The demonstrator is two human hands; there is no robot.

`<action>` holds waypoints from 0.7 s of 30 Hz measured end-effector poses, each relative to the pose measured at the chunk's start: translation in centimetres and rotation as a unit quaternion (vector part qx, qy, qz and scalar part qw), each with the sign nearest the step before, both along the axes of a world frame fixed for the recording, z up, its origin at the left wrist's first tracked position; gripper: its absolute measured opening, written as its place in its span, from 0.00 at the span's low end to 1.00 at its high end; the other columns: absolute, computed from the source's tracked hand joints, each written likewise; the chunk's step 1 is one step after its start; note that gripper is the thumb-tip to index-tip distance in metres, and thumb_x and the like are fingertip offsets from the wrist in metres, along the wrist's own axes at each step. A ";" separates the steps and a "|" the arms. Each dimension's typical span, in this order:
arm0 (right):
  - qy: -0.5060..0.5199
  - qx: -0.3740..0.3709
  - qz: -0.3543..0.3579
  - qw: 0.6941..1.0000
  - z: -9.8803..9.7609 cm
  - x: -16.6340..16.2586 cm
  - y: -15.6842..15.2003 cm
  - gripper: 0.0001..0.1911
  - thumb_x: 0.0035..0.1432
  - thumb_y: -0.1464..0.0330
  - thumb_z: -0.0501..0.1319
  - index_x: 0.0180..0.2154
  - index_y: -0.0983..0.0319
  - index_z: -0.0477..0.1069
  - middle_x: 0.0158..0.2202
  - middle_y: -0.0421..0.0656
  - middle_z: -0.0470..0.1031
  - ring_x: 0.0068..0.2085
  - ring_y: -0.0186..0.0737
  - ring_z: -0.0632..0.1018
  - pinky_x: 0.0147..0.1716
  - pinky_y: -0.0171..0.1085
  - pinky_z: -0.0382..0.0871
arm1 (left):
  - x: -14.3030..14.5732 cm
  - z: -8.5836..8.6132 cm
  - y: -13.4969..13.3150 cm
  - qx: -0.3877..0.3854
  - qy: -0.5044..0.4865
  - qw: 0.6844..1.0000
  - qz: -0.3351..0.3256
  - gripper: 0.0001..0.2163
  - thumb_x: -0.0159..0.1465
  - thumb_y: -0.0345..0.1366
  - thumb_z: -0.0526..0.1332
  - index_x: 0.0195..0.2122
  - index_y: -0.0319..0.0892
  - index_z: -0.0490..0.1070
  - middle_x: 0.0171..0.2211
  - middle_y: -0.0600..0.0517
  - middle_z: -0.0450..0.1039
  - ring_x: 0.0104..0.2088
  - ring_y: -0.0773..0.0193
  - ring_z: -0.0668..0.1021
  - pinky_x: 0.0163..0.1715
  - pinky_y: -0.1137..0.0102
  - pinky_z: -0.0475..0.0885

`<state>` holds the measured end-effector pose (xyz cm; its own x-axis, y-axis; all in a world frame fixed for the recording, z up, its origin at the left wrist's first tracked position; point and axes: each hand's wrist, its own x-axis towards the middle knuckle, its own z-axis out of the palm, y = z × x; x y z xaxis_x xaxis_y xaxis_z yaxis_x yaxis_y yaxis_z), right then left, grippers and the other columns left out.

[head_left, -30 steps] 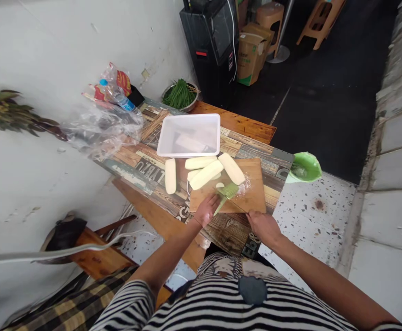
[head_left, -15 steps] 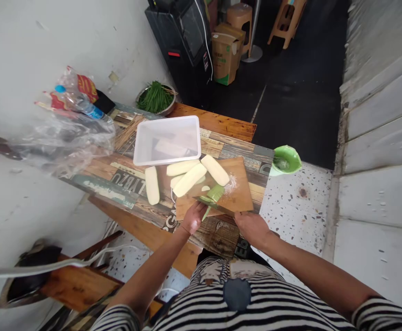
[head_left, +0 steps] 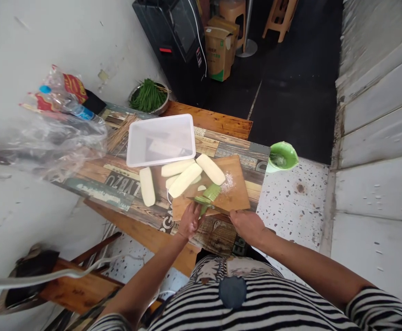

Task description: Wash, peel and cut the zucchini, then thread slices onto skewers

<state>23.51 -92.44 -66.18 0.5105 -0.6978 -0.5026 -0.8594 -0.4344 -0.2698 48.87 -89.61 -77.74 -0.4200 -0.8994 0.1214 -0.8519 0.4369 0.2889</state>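
Note:
My left hand (head_left: 189, 219) is closed on a green vegetable piece (head_left: 208, 196) at the near edge of a wooden cutting board (head_left: 235, 193). My right hand (head_left: 247, 225) grips a knife (head_left: 209, 207) by the handle, its blade lying across the green piece. Several peeled pale gourds (head_left: 183, 177) lie at the board's far side, and one more (head_left: 147, 186) rests on the table to the left. A clear plastic tub (head_left: 160, 140) stands behind them.
A green bowl (head_left: 281, 156) sits at the table's right corner. A metal bowl of green chives (head_left: 149, 96) stands at the back, with crumpled plastic bags (head_left: 49, 133) and a water bottle at left. A wooden bench (head_left: 66, 280) lies below left, a black cabinet (head_left: 173, 37) beyond.
The view has swung right, so everything shifts left in frame. Both hands stay at the board's near edge with the knife over the green piece.

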 end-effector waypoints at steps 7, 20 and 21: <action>0.010 0.012 -0.011 1.000 -0.4 0.3 0.5 0.13 0.65 0.73 0.46 0.42 0.65 0.69 0.35 0.51 0.78 0.36 0.45 0.80 0.33 0.37 0.71 | 0.7 0.0 -0.7 -0.007 -0.013 0.999 -0.029 0.15 0.66 0.36 0.54 0.53 0.39 0.65 0.46 0.41 0.69 0.49 0.51 0.73 0.44 0.58 0.74; 0.014 0.015 -0.019 1.000 -0.1 0.1 0.7 0.11 0.61 0.77 0.50 0.41 0.65 0.68 0.34 0.50 0.77 0.36 0.44 0.79 0.32 0.36 0.71 | 0.0 0.1 -1.7 -0.012 0.001 0.996 -0.093 0.13 0.68 0.33 0.51 0.46 0.38 0.73 0.37 0.44 0.74 0.44 0.55 0.75 0.46 0.59 0.73; 0.013 0.018 -0.022 1.000 -0.1 0.1 0.6 0.11 0.61 0.77 0.50 0.41 0.65 0.68 0.34 0.50 0.77 0.36 0.44 0.79 0.32 0.36 0.71 | 0.1 0.1 -1.8 -0.012 0.001 0.995 -0.096 0.14 0.69 0.32 0.50 0.48 0.38 0.72 0.39 0.44 0.74 0.44 0.55 0.75 0.46 0.59 0.74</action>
